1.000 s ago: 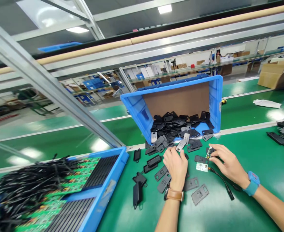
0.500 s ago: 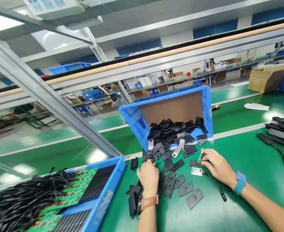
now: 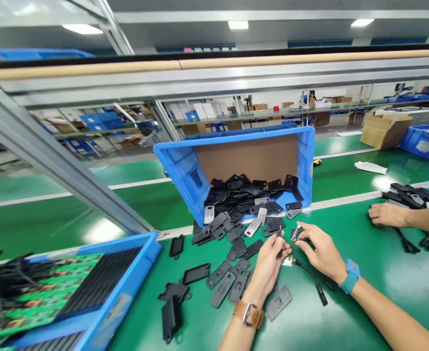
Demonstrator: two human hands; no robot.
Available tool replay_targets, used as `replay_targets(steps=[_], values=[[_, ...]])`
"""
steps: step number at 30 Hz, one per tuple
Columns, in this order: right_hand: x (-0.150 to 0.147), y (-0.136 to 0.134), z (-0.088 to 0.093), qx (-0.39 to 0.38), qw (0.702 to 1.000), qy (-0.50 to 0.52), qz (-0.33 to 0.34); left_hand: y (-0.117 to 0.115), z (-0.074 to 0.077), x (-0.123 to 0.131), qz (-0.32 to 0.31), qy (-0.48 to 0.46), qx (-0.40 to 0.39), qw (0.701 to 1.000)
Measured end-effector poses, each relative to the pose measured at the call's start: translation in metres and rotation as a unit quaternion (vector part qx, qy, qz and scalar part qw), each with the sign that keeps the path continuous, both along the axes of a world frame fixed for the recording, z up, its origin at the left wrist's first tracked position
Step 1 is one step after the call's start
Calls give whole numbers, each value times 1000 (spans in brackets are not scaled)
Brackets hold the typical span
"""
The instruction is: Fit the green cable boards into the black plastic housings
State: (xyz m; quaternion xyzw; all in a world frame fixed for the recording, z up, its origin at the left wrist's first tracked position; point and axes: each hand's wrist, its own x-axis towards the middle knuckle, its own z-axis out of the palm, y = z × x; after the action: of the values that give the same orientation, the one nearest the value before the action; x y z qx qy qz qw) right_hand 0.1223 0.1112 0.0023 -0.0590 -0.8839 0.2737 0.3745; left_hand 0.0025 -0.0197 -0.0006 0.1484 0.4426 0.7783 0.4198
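My right hand [image 3: 319,249] pinches a small circuit board [image 3: 296,233] between thumb and fingertips. My left hand [image 3: 270,259] is close beside it, its fingers closed on a small black plastic piece [image 3: 279,237], mostly hidden by the fingers. A second circuit board [image 3: 288,261] lies on the green table just below the hands, with a short black cable [image 3: 313,280] running from it. Flat black plastic covers [image 3: 223,289] with slots lie loose to the left of my left hand. Deeper black case halves [image 3: 196,273] lie farther left.
A tilted blue bin [image 3: 180,165] spills many black covers toward me. At left stands a blue tray [image 3: 121,287] of green boards [image 3: 71,278] and cables. On the right, another person's hand [image 3: 389,214] touches a pile of black cabled units [image 3: 415,197]. A white glove [image 3: 370,167] lies beyond.
My left hand has moved right from the pile of covers to beside my right hand, now with a black piece in it. The view has levelled and turned. The other person's hand shows more fully.
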Motion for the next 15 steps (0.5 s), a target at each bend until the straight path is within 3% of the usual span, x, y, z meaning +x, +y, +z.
replay_targets(steps=[7,11,15], values=[[4,-8,8,34,999,-13,13,-1,-4,8,24,36,-74,996],[5,-8,7,80,994,-64,36,0,-2,9,7,25,-44,999],[5,-6,5,136,983,-107,59,2,-3,10,-23,98,-50,994]])
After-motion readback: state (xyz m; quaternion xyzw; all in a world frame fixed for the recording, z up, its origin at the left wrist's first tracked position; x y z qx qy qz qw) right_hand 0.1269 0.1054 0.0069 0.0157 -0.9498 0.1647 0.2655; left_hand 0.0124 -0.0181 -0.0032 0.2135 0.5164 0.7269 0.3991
